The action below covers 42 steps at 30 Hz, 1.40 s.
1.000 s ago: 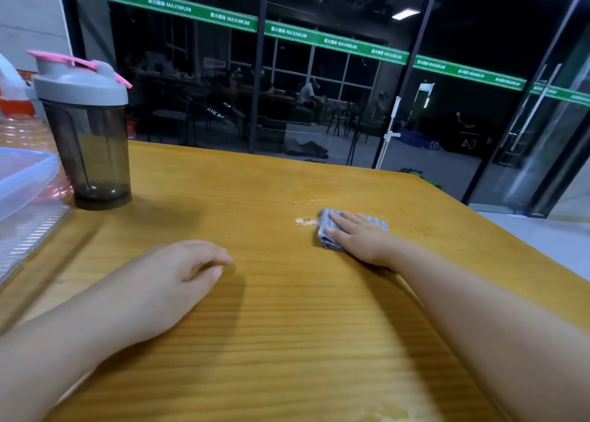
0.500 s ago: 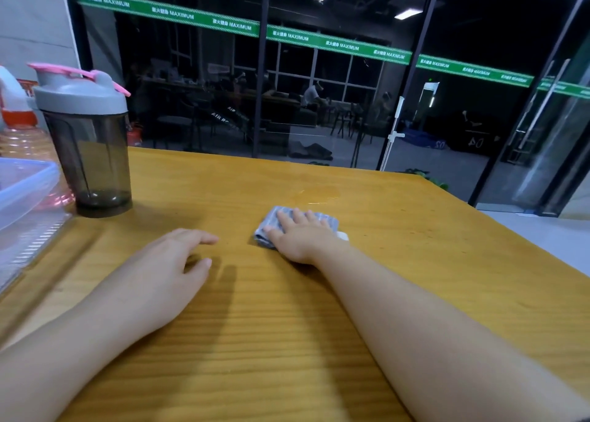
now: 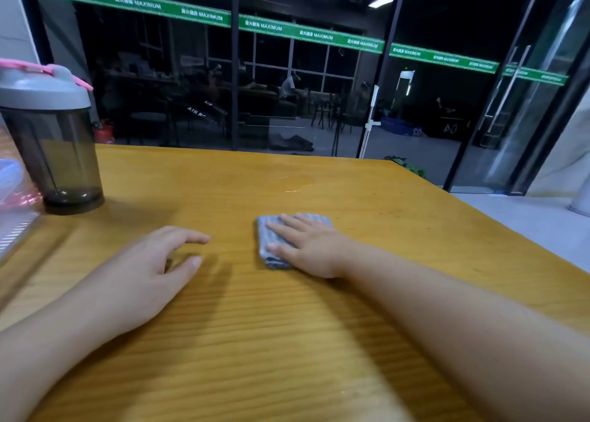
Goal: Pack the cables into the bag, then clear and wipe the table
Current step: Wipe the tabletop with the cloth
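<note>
1. Fingers (image 3: pixel 289 222) of the right hand (image 3: pixel 311 249) lie straight and flat on the cloth (image 3: pixel 271 239), pressing it to the table (image 3: pixel 383 204); nothing is curled round it.
2. Left hand (image 3: pixel 143 271) rests on the wood just left of the cloth, not touching it, fingers loosely bent and holding nothing.
3. Cloth: a grey folded pad near the table's middle, mostly under the right palm, with its left edge and near corner showing beyond the fingertips and thumb.
4. Its long axis appears to run from the near side toward the far side, roughly along the fingers, though the hand hides too much to be sure.
5. Key relation: a pale wet patch (image 3: pixel 293 183) lies on the wood beyond the cloth, toward the far edge and slightly right of the fingertips. The right hand is much the nearer to it; the left is further off to the left.
6. Judgement: the wiping step is in hand, and the next stroke likely calls for pushing the cloth forward over that patch with the palm kept flat.
7. Risk: the pad could bunch or slip out from under straight fingers on a fast push.
8. Shaker (image 3: pixel 54 134) stands at the far left, well apart from both hands, beside a clear box (image 3: pixel 12 198); no cables or bag are in view.
</note>
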Each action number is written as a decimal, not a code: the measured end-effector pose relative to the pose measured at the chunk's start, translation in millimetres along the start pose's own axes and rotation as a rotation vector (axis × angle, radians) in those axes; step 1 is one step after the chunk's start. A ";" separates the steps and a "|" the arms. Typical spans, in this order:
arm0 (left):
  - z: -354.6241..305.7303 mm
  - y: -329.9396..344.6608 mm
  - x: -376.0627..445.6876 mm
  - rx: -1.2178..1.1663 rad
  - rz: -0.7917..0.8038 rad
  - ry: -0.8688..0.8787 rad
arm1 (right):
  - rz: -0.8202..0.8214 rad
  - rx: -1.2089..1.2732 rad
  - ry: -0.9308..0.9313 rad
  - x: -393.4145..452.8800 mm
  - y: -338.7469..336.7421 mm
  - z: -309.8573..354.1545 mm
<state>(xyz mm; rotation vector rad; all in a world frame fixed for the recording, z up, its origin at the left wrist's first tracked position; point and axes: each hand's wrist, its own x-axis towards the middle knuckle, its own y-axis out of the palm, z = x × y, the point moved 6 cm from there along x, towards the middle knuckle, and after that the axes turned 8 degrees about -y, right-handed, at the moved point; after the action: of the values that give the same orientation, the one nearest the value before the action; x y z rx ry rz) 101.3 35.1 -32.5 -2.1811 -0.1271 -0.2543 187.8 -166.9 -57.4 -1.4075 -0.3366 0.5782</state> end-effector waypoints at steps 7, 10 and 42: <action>-3.1 13.7 -4.6 0.085 0.114 0.076 | -0.046 -0.037 0.357 -66.1 -9.5 -131.7; -7.8 16.4 -5.6 0.130 0.129 0.116 | -0.048 -0.039 0.489 -93.7 -10.6 -175.8; -20.6 8.2 22.4 0.424 0.076 0.316 | -0.120 0.061 0.548 53.5 -19.7 -171.3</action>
<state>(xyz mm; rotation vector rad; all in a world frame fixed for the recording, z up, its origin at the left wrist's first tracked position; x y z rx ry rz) 121.9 13.5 -22.1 -1.6984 0.0754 -0.4785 328.8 -279.0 -69.6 -1.4149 0.0365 0.0901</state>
